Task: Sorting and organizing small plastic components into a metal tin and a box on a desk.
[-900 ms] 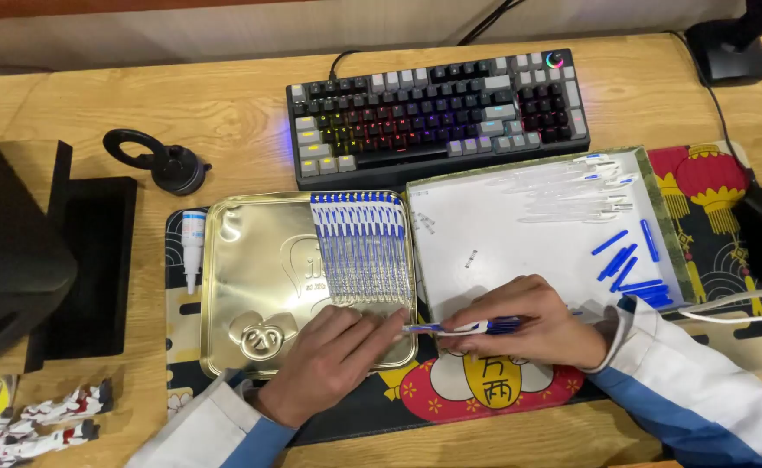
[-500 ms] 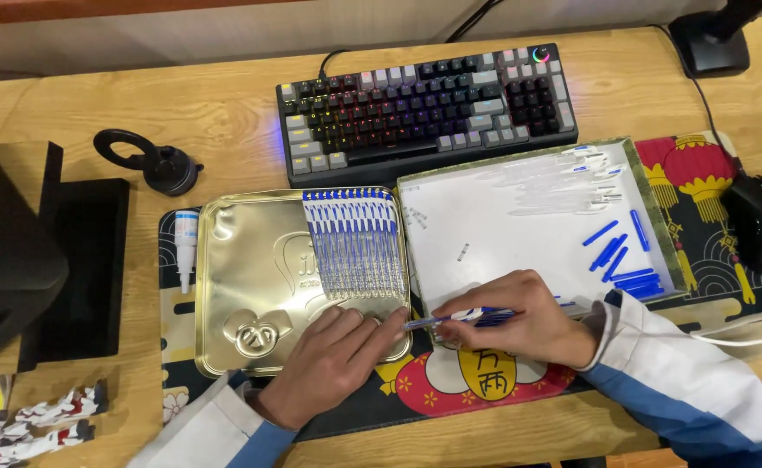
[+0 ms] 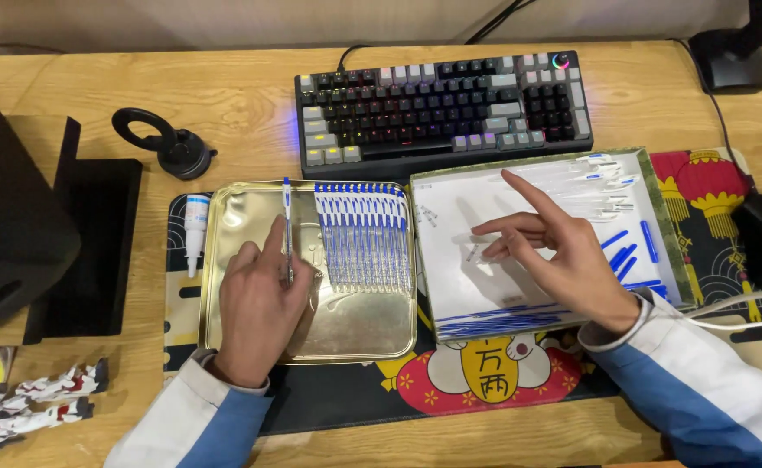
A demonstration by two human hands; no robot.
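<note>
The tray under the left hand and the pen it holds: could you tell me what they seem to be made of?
The tray looks like thin metal with a glossy gold finish: it mirrors light. The pen in the left hand looks like clear plastic with a blue cap, probably.

Tight room in both trays

Your bare gold tray (image 3: 225, 329) floor lies left of the pen row (image 3: 364, 234); the keyboard (image 3: 442, 108) blocks behind, the white box (image 3: 450, 286) wall right, the glue bottle (image 3: 195, 227) left.
</note>
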